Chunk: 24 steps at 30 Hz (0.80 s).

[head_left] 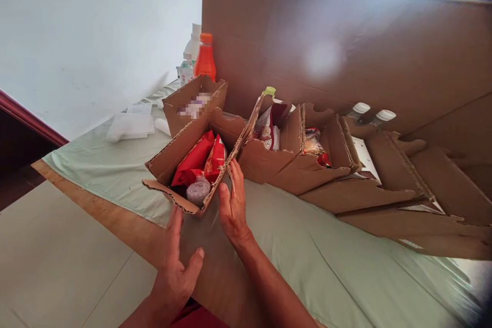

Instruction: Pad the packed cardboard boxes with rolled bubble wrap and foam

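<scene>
An open cardboard box [172, 151] sits at the near edge of the table, angled toward me. Inside it lie red packets [194, 159] and a clear plastic-wrapped roll [198, 190]. My right hand [235, 200] rests along the box's right wall, fingers extended, thumb apart. Just below the box's front flap is my left hand [177, 261], its fingers stretched upward and the thumb spread. Its fingertips are at the flap's lower edge; whether they touch it I cannot tell. Neither hand grips anything.
More cardboard boxes [269, 164] holding packets run in a row to the right. Behind them stands a tall cardboard panel [292, 36]. An orange bottle [205, 59] and paler bottles stand at the back left. Clear plastic sheets [132, 123] lie on the green cloth [107, 164].
</scene>
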### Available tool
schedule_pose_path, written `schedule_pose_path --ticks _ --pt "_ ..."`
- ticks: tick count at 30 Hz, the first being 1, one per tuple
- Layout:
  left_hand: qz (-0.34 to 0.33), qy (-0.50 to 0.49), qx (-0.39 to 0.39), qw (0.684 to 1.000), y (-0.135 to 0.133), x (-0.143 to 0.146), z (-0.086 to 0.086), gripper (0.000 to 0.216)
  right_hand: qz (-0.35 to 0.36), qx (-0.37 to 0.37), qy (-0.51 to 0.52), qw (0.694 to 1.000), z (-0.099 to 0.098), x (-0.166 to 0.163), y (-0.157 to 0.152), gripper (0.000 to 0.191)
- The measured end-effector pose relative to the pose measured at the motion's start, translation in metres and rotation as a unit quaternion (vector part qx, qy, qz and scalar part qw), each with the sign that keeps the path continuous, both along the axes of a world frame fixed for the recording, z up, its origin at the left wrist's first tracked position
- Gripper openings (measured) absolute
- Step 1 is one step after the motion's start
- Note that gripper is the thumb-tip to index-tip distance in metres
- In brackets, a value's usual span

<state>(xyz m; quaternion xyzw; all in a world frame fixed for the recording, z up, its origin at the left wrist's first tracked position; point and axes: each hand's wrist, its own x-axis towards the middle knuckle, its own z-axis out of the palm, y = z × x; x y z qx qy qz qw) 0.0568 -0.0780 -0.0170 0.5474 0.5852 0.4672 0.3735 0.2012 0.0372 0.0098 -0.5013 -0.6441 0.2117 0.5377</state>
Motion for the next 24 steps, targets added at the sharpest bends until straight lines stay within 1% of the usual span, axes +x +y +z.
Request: schedule_pose_path --ticks 4,6,8,11,13,15,16,18,21,23,24 --pt "-0.053 -0.003 0.064 0.997 0.027 0.022 0.011 0.084 -0.033 -0.054 0.025 0.998 -0.027 0.013 -0.008 0.053" --pt "-0.08 -0.013 0.081 0.993 0.049 0.036 0.014 0.087 -0.05 -0.08 0.037 0.995 -0.042 0.021 -0.01 0.052" --pt "-0.098 -0.022 0.082 0.992 0.075 0.05 0.015 0.086 -0.06 -0.094 0.045 0.993 -0.052 0.028 -0.011 0.05" --pt "-0.106 -0.025 0.078 0.991 0.115 0.067 0.018 0.087 -0.065 -0.103 0.051 0.991 -0.058 0.033 -0.01 0.047" --pt "-0.106 -0.018 0.074 0.991 0.134 0.07 0.02 0.088 -0.064 -0.105 0.053 0.991 -0.058 0.034 -0.009 0.046" --pt "-0.1 0.01 0.086 0.991 0.146 0.065 0.024 0.085 -0.062 -0.107 0.054 0.991 -0.057 0.033 -0.009 0.045" --pt "-0.091 0.035 0.105 0.99 0.149 0.058 0.027 0.081 -0.06 -0.107 0.054 0.991 -0.057 0.033 -0.009 0.044" --pt "-0.056 0.105 0.171 0.978 0.155 0.04 0.035 0.074 -0.054 -0.108 0.051 0.991 -0.057 0.032 -0.008 0.042" --pt "0.026 0.214 0.285 0.934 0.175 0.009 0.055 0.069 -0.046 -0.106 0.043 0.992 -0.059 0.032 -0.006 0.037" --pt "0.074 0.259 0.322 0.908 0.199 -0.009 0.07 0.07 -0.046 -0.105 0.038 0.993 -0.06 0.033 -0.005 0.035" --pt "0.092 0.271 0.327 0.901 0.212 -0.016 0.076 0.07 -0.046 -0.104 0.035 0.993 -0.06 0.033 -0.005 0.035"
